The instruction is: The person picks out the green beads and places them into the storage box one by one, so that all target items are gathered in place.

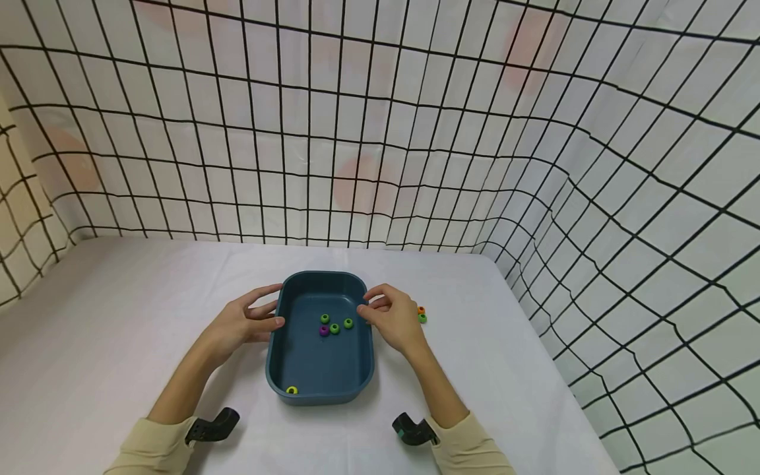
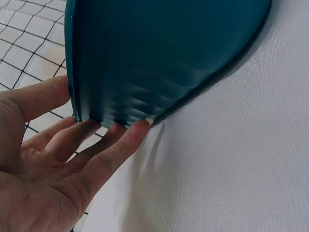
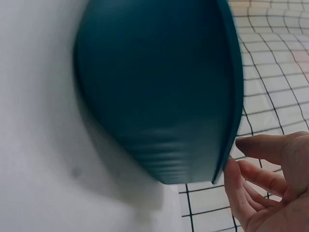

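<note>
A deep blue, rounded rectangular tray (image 1: 320,359) sits between both hands in the head view. My left hand (image 1: 242,324) grips its left side, thumb over the rim; in the left wrist view the fingers (image 2: 116,150) press the outer wall from below. On the opposite side my right hand (image 1: 394,320) pinches the right rim, thumb tip and forefinger right at its edge in the right wrist view. Inside the tray lie three green beads (image 1: 335,328), a purple bead (image 1: 324,330) beside them, and a yellow bead (image 1: 291,390) at the near left corner.
An orange bead (image 1: 421,310) and a green bead (image 1: 423,318) lie on the white cloth just right of my right hand. Black grid netting (image 1: 356,178) over white sheeting encloses the table's back and sides. Black wrist mounts (image 1: 212,425) jut from both sleeves.
</note>
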Demonstrator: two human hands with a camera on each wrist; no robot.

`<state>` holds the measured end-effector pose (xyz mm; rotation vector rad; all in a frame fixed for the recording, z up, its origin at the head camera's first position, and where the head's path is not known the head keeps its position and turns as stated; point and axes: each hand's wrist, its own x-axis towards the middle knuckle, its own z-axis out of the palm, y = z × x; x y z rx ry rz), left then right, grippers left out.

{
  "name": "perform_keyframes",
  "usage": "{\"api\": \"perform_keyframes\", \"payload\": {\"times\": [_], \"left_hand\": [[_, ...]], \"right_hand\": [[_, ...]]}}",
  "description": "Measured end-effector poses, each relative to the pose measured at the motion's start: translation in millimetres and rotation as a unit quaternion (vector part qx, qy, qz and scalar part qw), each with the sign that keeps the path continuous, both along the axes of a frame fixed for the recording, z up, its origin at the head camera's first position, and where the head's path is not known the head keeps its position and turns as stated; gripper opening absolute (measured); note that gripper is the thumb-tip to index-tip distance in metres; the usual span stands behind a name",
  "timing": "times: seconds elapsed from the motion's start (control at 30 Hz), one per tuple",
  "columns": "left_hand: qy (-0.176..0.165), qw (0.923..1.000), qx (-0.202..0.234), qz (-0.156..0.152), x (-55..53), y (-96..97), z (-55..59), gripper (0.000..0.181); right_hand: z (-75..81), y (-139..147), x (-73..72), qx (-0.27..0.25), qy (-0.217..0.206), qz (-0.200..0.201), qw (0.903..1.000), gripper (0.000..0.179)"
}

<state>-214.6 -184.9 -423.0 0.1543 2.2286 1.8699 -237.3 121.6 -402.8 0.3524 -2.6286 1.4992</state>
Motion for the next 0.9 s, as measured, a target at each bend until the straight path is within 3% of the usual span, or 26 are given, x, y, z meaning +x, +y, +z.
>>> {"api": "perform_keyframes", "payload": {"times": [0.13,0.43,0.7,0.9], "left_hand": [[0.0,1.0,-0.004,0.001,0.4,1.3,0.3,0.077],[0.001,1.0,-0.006,0.003,-1.0,1.6,0.1,0.077],[0.002,1.0,-0.007,0.004,-0.6,0.8,-0.4,0.077],[0.0,1.0,-0.005,0.003,-0.5,0.9,-0.4,0.077]], "right_hand": [[4.0,12,-4.0,-0.016,-0.009,-0.012,0.9998,0.025],[9.4,41,-13.5,0.042,-0.027,-0.055,0.9973,0.027],[0.7,58,-22.8,0.077,-0.053,-0.079,0.9925,0.029],[-5.5,73,-27.9,0.089,-0.087,-0.075,0.9894,0.025]]}}
